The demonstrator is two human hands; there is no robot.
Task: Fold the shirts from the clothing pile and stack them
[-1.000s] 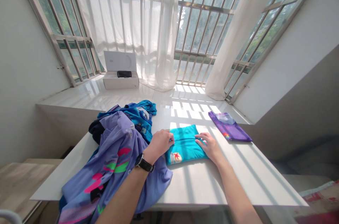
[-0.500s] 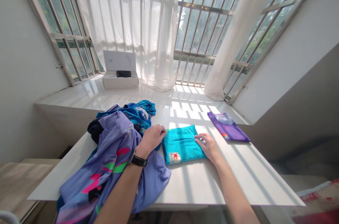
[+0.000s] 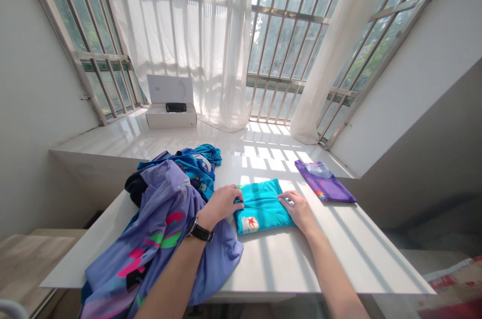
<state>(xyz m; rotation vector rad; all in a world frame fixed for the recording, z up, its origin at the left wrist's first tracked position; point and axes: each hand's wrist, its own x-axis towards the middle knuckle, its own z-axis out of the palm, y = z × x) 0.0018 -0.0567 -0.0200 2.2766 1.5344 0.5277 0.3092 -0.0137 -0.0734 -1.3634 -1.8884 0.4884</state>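
Note:
A turquoise garment [image 3: 263,212], folded into a flat rectangle with an orange-and-white print at its near left corner, lies on the white table [image 3: 271,263]. My left hand [image 3: 222,203], a black-strapped watch on its wrist, has its fingers curled on the garment's left edge. On the opposite edge, the thumb and fingers of my right hand [image 3: 297,208] pinch the cloth. Beneath my left forearm spreads a loose lavender garment [image 3: 161,198] with pink, green and black prints. It belongs to a heap with blue and dark clothes [image 3: 196,166] behind it.
A folded purple garment [image 3: 327,183] lies at the table's right side. On the window ledge behind stands an open white box [image 3: 171,119] with a black device [image 3: 175,107] in it. Sheer curtains [image 3: 222,58] hang before barred windows.
My left hand has moved slightly right and down, from the upper left corner onto the left edge of the turquoise garment. My right hand stays at the right edge, its fingers drawn closer together.

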